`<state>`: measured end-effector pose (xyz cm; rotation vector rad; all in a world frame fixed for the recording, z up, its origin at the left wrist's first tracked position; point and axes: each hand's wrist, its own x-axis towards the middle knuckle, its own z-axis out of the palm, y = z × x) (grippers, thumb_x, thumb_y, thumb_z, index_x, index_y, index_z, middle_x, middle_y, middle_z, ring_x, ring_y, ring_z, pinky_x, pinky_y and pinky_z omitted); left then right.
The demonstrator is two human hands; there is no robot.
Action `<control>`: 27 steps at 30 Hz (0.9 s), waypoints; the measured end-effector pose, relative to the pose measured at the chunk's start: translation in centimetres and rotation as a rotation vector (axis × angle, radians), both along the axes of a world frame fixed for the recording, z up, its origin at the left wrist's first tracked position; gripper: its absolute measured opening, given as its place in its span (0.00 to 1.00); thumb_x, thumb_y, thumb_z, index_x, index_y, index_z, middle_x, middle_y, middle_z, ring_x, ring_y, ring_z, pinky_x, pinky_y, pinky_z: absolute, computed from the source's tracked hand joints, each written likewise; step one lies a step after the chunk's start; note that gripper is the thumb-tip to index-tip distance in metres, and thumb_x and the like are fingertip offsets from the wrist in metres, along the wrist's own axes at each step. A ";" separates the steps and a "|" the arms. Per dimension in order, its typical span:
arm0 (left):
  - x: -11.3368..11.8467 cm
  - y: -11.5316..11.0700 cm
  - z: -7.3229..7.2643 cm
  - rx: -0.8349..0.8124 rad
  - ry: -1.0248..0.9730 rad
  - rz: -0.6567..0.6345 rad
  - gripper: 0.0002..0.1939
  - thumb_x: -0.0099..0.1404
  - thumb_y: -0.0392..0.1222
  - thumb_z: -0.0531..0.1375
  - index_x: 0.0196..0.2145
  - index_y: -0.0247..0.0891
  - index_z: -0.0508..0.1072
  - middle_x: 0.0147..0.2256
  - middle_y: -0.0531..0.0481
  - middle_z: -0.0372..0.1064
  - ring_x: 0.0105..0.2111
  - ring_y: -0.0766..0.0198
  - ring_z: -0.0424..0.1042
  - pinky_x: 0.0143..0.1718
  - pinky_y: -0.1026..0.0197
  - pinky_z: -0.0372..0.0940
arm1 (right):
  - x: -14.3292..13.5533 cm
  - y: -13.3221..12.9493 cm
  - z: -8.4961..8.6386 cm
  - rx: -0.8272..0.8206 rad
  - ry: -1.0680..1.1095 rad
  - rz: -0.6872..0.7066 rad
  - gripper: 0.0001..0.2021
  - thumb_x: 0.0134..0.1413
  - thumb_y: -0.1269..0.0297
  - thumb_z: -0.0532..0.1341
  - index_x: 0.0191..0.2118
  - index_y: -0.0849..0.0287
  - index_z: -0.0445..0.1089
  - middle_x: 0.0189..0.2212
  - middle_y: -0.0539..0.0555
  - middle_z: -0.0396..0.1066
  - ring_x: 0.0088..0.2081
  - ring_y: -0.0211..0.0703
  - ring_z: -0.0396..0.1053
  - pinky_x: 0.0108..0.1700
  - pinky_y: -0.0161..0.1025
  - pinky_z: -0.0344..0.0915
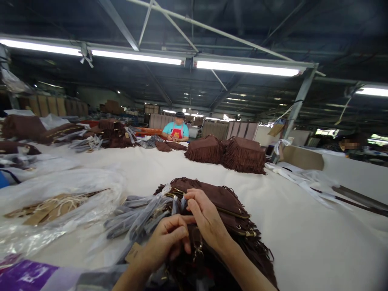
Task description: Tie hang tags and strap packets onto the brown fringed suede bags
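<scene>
Brown fringed bags (209, 192) with gold zippers lie in a pile before me, fringe hanging at the near right side. My right hand (207, 220) is over the pile, thumb and fingers pinched together at a small greyish wrapped piece (183, 203) near a zipper; what exactly it grips is not clear. Just left and below, my left hand (171, 238) has curled fingers, its index finger reaching to the right hand; whatever it holds is hidden. A gold metal clasp (198, 246) shows below my hands. Grey straps in clear plastic (130, 216) spread out to the left.
A clear plastic bag (100, 182) at left contains cardboard tags with white strings (57, 206). Stacked fringed brown bags (244, 153) stand farther back on the white table (303, 226). A co-worker in a red apron (176, 132) is across the table. White strips (306, 188) lie right.
</scene>
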<state>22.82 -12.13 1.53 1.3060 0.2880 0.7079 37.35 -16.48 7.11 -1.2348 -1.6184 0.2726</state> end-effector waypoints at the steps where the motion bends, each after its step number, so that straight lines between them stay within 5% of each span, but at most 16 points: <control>1: 0.0 0.0 -0.1 -0.038 -0.006 0.000 0.19 0.58 0.54 0.64 0.26 0.36 0.65 0.31 0.47 0.75 0.13 0.77 0.57 0.12 0.71 0.45 | -0.3 0.3 0.1 0.003 -0.007 0.018 0.12 0.65 0.60 0.48 0.42 0.57 0.68 0.45 0.55 0.67 0.43 0.44 0.67 0.46 0.40 0.64; 4: 0.2 0.0 -0.2 -0.149 -0.011 0.005 0.19 0.54 0.53 0.67 0.27 0.36 0.65 0.30 0.48 0.74 0.19 0.69 0.70 0.12 0.72 0.50 | -1.1 1.1 0.6 -0.013 -0.005 0.070 0.13 0.65 0.60 0.48 0.42 0.57 0.68 0.43 0.55 0.67 0.42 0.44 0.67 0.46 0.40 0.64; 8: 0.7 -0.2 -0.6 -0.209 -0.025 -0.037 0.19 0.52 0.53 0.68 0.28 0.35 0.68 0.25 0.49 0.72 0.21 0.67 0.71 0.13 0.72 0.53 | -1.8 1.8 0.2 -0.087 0.079 0.132 0.16 0.65 0.53 0.50 0.42 0.57 0.69 0.37 0.53 0.68 0.36 0.43 0.67 0.41 0.40 0.64; 11: 1.1 -0.3 -0.6 -0.215 -0.062 0.019 0.20 0.51 0.53 0.69 0.25 0.34 0.68 0.25 0.49 0.72 0.17 0.72 0.66 0.14 0.71 0.55 | -1.1 2.2 -1.1 -0.284 0.350 0.174 0.26 0.62 0.40 0.49 0.45 0.58 0.69 0.33 0.52 0.70 0.24 0.37 0.62 0.29 0.36 0.63; 14: 1.5 -0.3 -0.6 -0.216 -0.038 0.079 0.20 0.51 0.53 0.69 0.23 0.34 0.69 0.19 0.52 0.69 0.15 0.74 0.62 0.16 0.71 0.55 | 0.6 2.7 -2.9 -0.314 0.720 0.180 0.31 0.53 0.33 0.56 0.44 0.58 0.70 0.42 0.58 0.71 0.29 0.38 0.66 0.26 0.33 0.63; 17: 1.7 -0.1 -1.0 -0.202 0.000 0.056 0.22 0.49 0.56 0.69 0.23 0.33 0.70 0.17 0.52 0.67 0.14 0.73 0.62 0.16 0.71 0.54 | 2.1 3.0 -4.4 -0.313 0.901 0.127 0.30 0.44 0.34 0.65 0.37 0.61 0.73 0.37 0.58 0.72 0.27 0.37 0.65 0.18 0.27 0.52; 20: 1.9 0.1 -1.5 -0.194 0.011 0.044 0.23 0.49 0.57 0.69 0.24 0.34 0.69 0.18 0.51 0.69 0.14 0.74 0.63 0.16 0.71 0.53 | 2.7 2.5 -4.8 -0.442 0.867 0.225 0.27 0.42 0.39 0.69 0.34 0.62 0.75 0.32 0.56 0.73 0.18 0.28 0.55 0.16 0.26 0.39; 23: 2.1 0.1 -1.8 -0.195 0.010 0.067 0.22 0.51 0.57 0.68 0.24 0.34 0.68 0.18 0.53 0.68 0.14 0.73 0.62 0.15 0.71 0.53 | 2.6 1.7 -4.5 -0.521 0.773 0.333 0.24 0.44 0.43 0.70 0.37 0.62 0.76 0.34 0.55 0.74 0.17 0.26 0.53 0.16 0.27 0.37; 27: 2.1 -0.1 -1.7 -0.192 0.019 0.065 0.21 0.54 0.56 0.67 0.26 0.34 0.69 0.18 0.54 0.68 0.14 0.73 0.62 0.16 0.71 0.55 | 2.6 1.2 -4.4 -0.525 0.670 0.347 0.20 0.46 0.48 0.70 0.35 0.62 0.75 0.19 0.47 0.68 0.14 0.26 0.49 0.15 0.27 0.38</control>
